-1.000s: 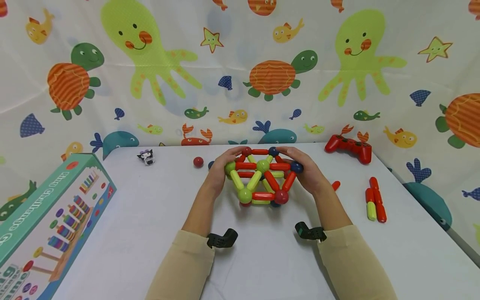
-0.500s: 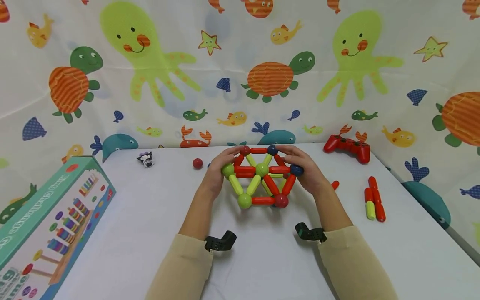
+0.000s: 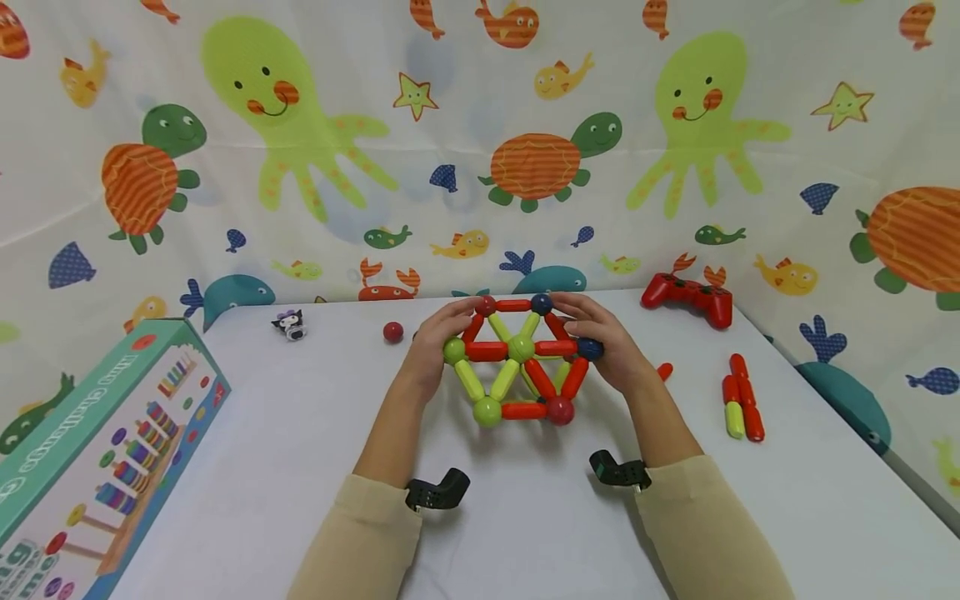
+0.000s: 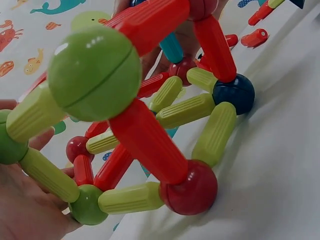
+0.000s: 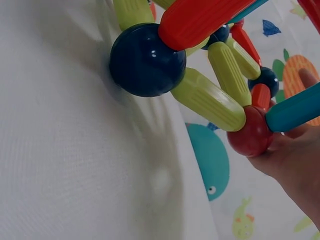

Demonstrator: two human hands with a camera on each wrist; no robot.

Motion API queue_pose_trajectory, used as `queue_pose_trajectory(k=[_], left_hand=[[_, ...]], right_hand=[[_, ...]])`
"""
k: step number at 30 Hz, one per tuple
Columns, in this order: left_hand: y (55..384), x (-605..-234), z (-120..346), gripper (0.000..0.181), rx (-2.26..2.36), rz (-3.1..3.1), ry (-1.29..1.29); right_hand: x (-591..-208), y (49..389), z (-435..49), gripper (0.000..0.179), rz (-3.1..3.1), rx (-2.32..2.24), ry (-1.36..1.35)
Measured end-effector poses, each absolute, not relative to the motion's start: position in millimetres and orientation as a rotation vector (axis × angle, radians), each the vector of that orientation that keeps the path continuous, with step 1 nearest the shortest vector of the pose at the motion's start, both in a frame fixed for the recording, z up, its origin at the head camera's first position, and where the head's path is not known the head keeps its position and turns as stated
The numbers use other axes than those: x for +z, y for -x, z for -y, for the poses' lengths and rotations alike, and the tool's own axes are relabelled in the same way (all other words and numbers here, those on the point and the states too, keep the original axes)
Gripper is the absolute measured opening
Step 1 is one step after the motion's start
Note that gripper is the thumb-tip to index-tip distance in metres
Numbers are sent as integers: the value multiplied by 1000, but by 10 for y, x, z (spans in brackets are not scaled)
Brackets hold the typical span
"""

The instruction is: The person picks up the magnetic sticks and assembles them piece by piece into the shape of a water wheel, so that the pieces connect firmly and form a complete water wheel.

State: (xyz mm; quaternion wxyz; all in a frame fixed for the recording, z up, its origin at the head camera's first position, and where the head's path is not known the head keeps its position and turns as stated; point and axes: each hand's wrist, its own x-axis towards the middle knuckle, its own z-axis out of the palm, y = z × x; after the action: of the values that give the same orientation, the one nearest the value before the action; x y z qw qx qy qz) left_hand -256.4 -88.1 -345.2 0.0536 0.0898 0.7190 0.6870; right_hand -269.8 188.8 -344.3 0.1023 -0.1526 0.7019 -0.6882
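Both hands hold a magnetic ball-and-rod model (image 3: pixel 521 348) between them over the white table. Red and yellow-green rods join its green, red and dark blue balls; blue-green rods also show in the wrist views. My left hand (image 3: pixel 431 354) grips the model's left side, by a green ball (image 3: pixel 454 351). On the other side my right hand (image 3: pixel 609 343) grips it near a dark blue ball (image 3: pixel 589 348), fingers reaching over the upper back. The left wrist view shows the left palm (image 4: pixel 30 212) behind the rods. Much of the model's far side is hidden in the head view.
Loose rods (image 3: pixel 741 400) lie to the right, and another red rod (image 3: pixel 665 371) pokes out behind the right forearm. A red ball (image 3: pixel 393 332) and small figurine (image 3: pixel 289 325) sit back left. A red game controller (image 3: pixel 688 298) lies back right; a toy box (image 3: pixel 112 458) stands left.
The model has tilted, so its front bottom balls now cover the ones behind them. Both hands keep their hold. The head view has shifted slightly.
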Motion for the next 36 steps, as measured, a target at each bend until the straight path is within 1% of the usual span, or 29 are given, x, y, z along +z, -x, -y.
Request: queue_pose_trajectory(k=[13, 21, 29, 36], left_hand=[[2512, -3447, 961, 50, 2019, -2221, -439], [2447, -3463, 967, 50, 1998, -2277, -573], [2352, -3444, 957, 59, 1993, -2290, -649], [2259, -3456, 975, 69, 1906, -2335, -582]], right_hand=[[-3415, 2609, -1885, 60, -2208, -1862, 521], [-3378, 2544, -1948, 71, -2335, -1688, 503], [-3343, 2442, -1995, 72, -2377, -1562, 523], [-3367, 2344, -1998, 74, -2419, -1564, 595]])
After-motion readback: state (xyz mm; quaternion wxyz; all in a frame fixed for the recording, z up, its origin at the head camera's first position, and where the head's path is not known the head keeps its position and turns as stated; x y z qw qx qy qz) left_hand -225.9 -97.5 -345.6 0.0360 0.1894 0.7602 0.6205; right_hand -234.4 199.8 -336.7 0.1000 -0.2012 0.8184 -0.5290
